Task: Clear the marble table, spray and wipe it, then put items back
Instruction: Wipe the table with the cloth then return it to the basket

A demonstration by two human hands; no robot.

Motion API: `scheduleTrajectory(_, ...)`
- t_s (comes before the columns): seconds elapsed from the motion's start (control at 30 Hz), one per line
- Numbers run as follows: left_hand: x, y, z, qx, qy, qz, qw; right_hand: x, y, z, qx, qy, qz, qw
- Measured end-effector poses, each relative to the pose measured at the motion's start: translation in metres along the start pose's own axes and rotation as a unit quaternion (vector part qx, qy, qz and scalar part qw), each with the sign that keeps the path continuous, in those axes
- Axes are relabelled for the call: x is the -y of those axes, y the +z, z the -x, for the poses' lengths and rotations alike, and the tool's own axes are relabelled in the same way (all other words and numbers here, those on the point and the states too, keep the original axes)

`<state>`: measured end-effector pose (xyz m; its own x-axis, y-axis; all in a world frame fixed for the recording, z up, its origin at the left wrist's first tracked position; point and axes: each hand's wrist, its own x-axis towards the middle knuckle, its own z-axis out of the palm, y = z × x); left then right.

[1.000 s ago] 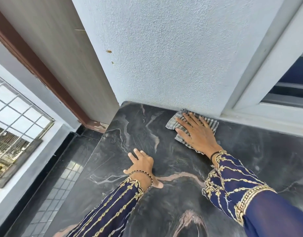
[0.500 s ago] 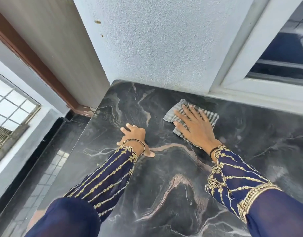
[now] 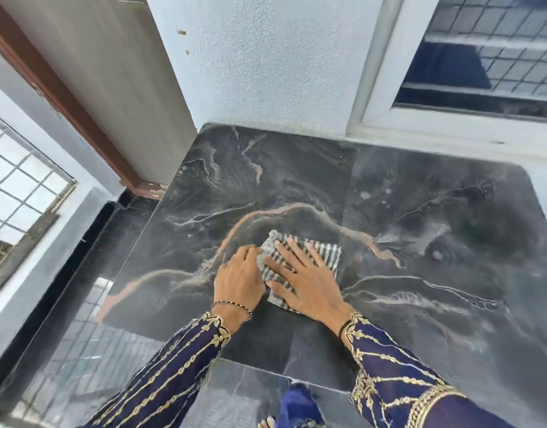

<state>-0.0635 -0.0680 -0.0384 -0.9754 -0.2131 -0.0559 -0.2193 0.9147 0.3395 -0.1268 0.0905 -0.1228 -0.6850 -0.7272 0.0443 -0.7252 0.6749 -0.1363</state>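
A grey and white striped cloth (image 3: 324, 254) lies flat on the black marble table (image 3: 435, 227), near the middle of its front half. My right hand (image 3: 306, 282) presses down on the cloth with the fingers spread. My left hand (image 3: 239, 279) rests beside it on the left, its fingertips touching the cloth's left edge. Much of the cloth is hidden under my right hand. No other item stands on the table.
A textured white wall (image 3: 266, 66) and a white window frame (image 3: 420, 118) border the table's far side. A door with a brown frame (image 3: 65, 103) is at the left. Dark glossy floor tiles (image 3: 90, 350) run below the table's left and front edges.
My right hand has dragged the cloth from the far edge by the wall toward the table's front. My left hand has moved right to meet the cloth.
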Motion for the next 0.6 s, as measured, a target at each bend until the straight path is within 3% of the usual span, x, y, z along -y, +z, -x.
scheduleTrajectory(0.23,-0.002,0.000,0.057,0.042,-0.020,0.023,0.999,0.051,-0.002,0.085,0.015,-0.069,-0.017,0.997)
scheduleTrajectory(0.6,-0.044,0.016,0.045,0.098,0.038,0.044,0.993,0.018,-0.013,0.125,0.053,-0.069,-0.048,0.995)
